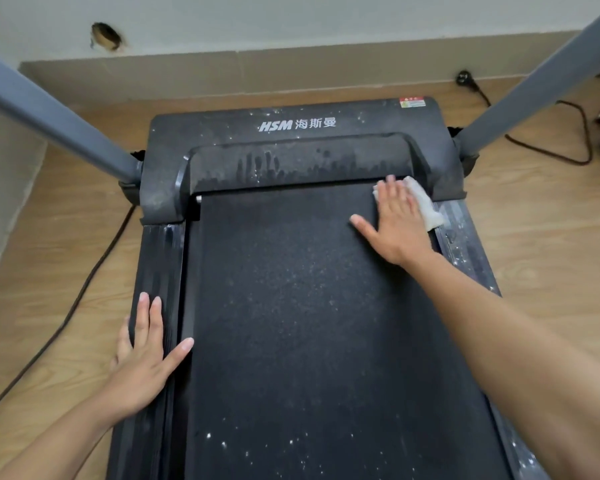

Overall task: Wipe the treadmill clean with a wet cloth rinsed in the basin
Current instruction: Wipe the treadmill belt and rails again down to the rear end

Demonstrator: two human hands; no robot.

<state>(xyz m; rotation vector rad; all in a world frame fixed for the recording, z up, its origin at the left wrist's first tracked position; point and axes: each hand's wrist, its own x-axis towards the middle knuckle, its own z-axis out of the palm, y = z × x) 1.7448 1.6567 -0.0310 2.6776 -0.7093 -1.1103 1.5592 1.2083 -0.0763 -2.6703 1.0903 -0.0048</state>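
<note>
The right hand [397,223] lies flat with fingers straight and spread, pressing the white cloth [426,206] onto the far right corner of the belt [291,306]. The cloth shows beyond and to the outer side of that hand's fingers, touching the edge of the motor cover [326,157]. The left hand [146,355] is also open, gripping nothing, its palm resting on the left side rail [160,258] with the thumb reaching onto the belt. By my reading the treadmill [174,161] is only partly done. The cover beyond the right hand carries wet streaks through grey dust, white specks dot the belt nearer the person than both hands, and the right side rail [465,244] outside the right hand looks speckled too. Most of the wiping seems left to do. No basin or other container is in view, so its contents cannot be told.
</note>
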